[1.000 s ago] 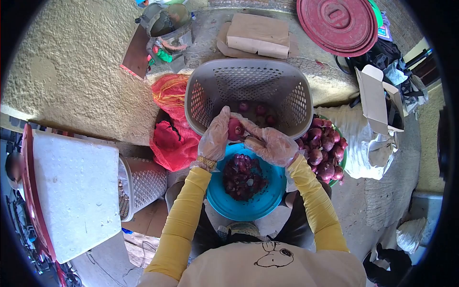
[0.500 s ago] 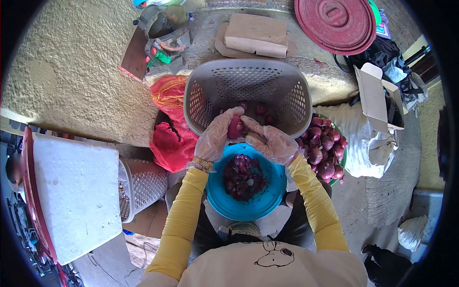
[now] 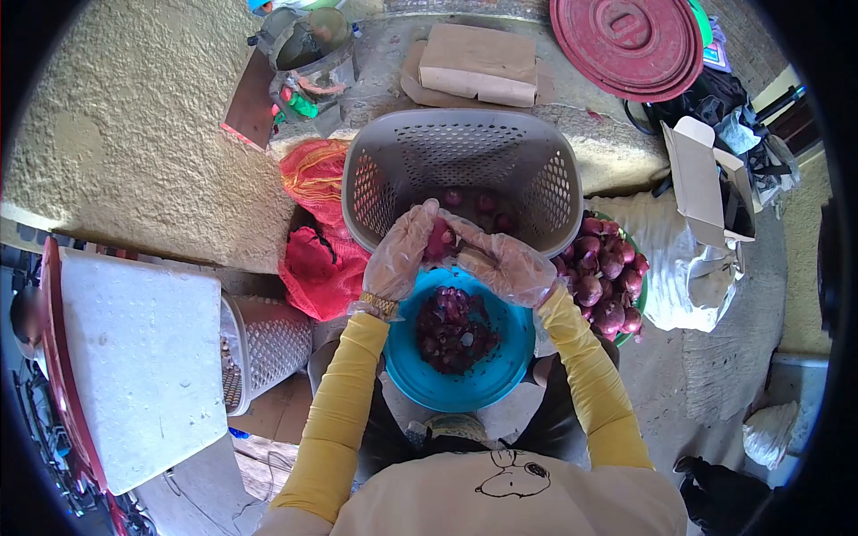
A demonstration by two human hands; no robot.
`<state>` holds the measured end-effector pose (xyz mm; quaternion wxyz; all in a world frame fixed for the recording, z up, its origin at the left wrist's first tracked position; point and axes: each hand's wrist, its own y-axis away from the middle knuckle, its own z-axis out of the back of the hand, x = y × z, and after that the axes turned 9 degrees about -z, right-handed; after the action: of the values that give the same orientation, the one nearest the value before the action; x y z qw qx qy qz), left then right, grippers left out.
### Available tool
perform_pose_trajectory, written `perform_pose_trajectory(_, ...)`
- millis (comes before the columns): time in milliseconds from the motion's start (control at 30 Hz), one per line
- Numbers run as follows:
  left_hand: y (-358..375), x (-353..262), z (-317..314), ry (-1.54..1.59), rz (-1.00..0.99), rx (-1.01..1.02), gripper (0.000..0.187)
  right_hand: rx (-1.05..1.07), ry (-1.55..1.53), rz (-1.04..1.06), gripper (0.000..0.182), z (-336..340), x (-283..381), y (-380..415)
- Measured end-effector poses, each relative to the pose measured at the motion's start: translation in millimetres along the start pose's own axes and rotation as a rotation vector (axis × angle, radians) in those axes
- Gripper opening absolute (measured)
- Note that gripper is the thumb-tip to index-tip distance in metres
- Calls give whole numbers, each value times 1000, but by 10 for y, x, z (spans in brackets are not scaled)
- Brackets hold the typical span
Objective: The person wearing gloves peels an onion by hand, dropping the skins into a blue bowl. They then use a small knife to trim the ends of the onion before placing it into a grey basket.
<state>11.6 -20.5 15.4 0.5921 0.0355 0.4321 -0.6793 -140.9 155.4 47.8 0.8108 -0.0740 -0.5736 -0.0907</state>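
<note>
My left hand (image 3: pixel 400 255), in a clear plastic glove, is closed around a red onion (image 3: pixel 441 239) over the near rim of the grey perforated basket (image 3: pixel 460 170). Close against that onion is my right hand (image 3: pixel 514 264), gloved too, its fingers curled around a small tan-brown piece (image 3: pixel 476 260) that I cannot make out. Below both hands stands a blue basin (image 3: pixel 411 357) with a heap of dark red onion skins (image 3: pixel 456 335). A few red onions (image 3: pixel 486 203) lie at the bottom of the basket.
Whole red onions (image 3: pixel 610 265) fill a green-rimmed container at the right. A red mesh sack (image 3: pixel 326 259) lies left of the basket. White foam box (image 3: pixel 138 357) and another basket (image 3: pixel 273 348) stand at left. Behind are a flattened cardboard box (image 3: pixel 478 62) and a red lid (image 3: pixel 626 45).
My left hand has shifted very slightly, and the onion in it appears turned a little. My right hand stays almost in the same place beside it.
</note>
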Motion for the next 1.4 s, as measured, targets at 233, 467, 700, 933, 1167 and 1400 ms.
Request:
perform_pose_trajectory(233,-76,-45,-16,522,360,-106,47,-77,52,-2,56,-17,-122,-7)
perform_pose_trajectory(467,-16,186,-320,812,638,-242,55,-33,11,-63,56,-22,-74,-1)
perform_pose_trajectory(700,79,358,-416,762,671,-218,56,-63,43,10,56,-28,-199,-4)
perform_pose_trajectory(933,-90,92,-143,855,809,-166,58,-50,-13,-4,54,-21,-91,22)
perform_pose_trajectory(1167,-53,160,-172,941,760,-169,60,-18,-151,-65,55,-29,-62,3)
perform_pose_trajectory(1400,68,315,-290,765,689,-145,56,-112,-8,7,54,-45,-136,-4)
